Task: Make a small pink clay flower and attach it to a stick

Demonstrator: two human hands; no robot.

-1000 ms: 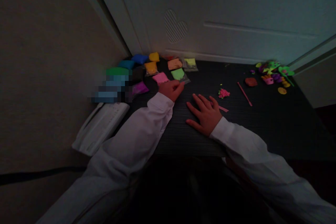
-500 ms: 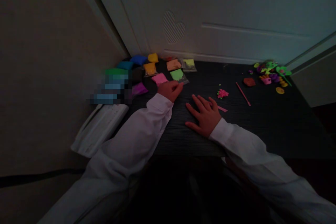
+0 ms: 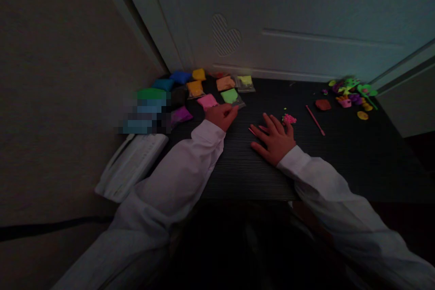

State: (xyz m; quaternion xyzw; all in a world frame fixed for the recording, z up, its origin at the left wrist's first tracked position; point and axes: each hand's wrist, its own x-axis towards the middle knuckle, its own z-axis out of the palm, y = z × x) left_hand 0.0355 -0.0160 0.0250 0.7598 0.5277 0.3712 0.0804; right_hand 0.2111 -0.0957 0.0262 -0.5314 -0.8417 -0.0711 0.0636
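My left hand (image 3: 222,117) rests on the dark table with its fingers curled together. Whatever is inside them, if anything, is hidden. Just beyond it lie a pink clay packet (image 3: 207,102) and a light green clay packet (image 3: 231,96). Palm down and fingers spread, my right hand (image 3: 274,141) lies on the tabletop. From under its fingers pokes the end of a thin pink piece (image 3: 252,131), perhaps a modelling tool; the rest is covered. A cluster of small pink clay bits (image 3: 289,119) sits right beside that hand's fingertips.
More clay packets (image 3: 195,89) line the back left. A white soft pack (image 3: 132,167) lies at the left edge. To the right are a pink stick tool (image 3: 315,120), a reddish-brown clay lump (image 3: 322,104) and colourful clay flowers (image 3: 350,90). A white panel (image 3: 306,9) stands behind.
My right hand has slid right and slightly away from me, close to the pink bits. The pink piece's right end is now covered, and its left end shows. My left hand has stayed put.
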